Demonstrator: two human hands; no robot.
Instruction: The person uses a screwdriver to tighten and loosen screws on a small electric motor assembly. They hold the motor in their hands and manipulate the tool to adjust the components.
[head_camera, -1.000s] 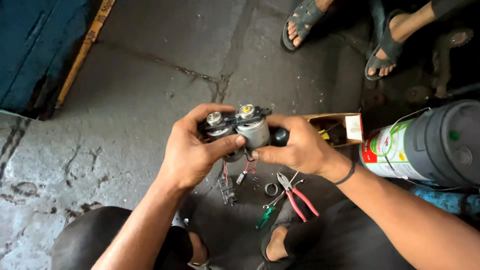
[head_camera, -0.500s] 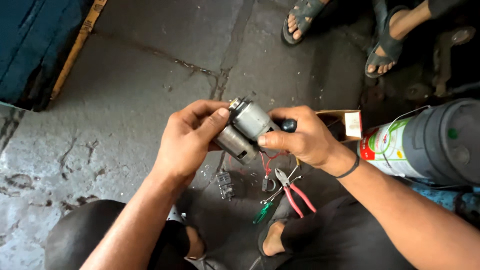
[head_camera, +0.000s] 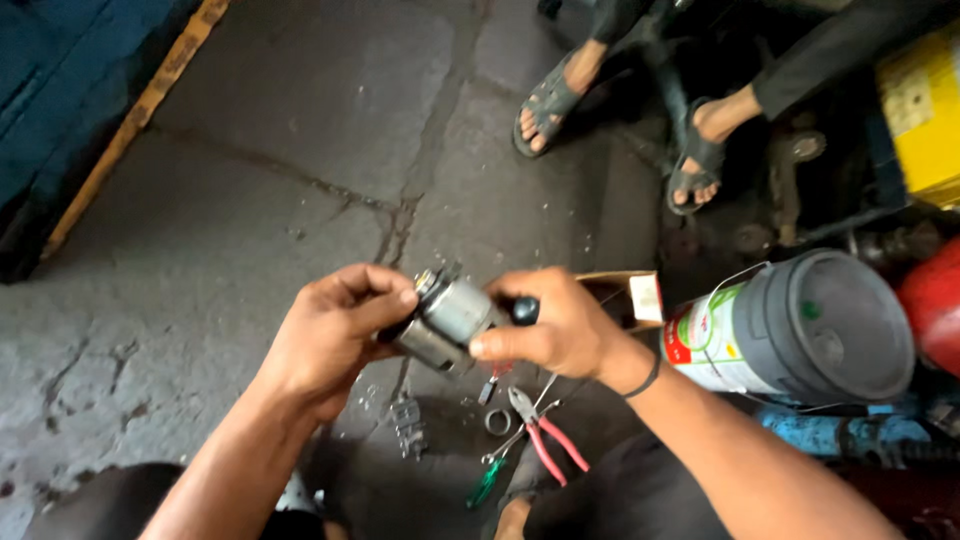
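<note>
Two hands hold a small motor over a stone floor.
Left hand (head_camera: 330, 335) and right hand (head_camera: 555, 325) grip the grey motor (head_camera: 450, 320) between them; pliers (head_camera: 545, 440), a ring (head_camera: 497, 421) and a bucket (head_camera: 800, 325) lie nearby.

Grey metal cylinder part (head_camera: 450, 320), held above the floor.
Two cylindrical barrels side by side, tilted, terminal end up-left; gripped between left hand (head_camera: 325, 340) and right hand (head_camera: 555, 325); red wires hang beneath.

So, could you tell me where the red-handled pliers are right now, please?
In the head view the red-handled pliers lie on the floor just below the right hand, beside a small metal ring and a green-handled screwdriver.
</note>
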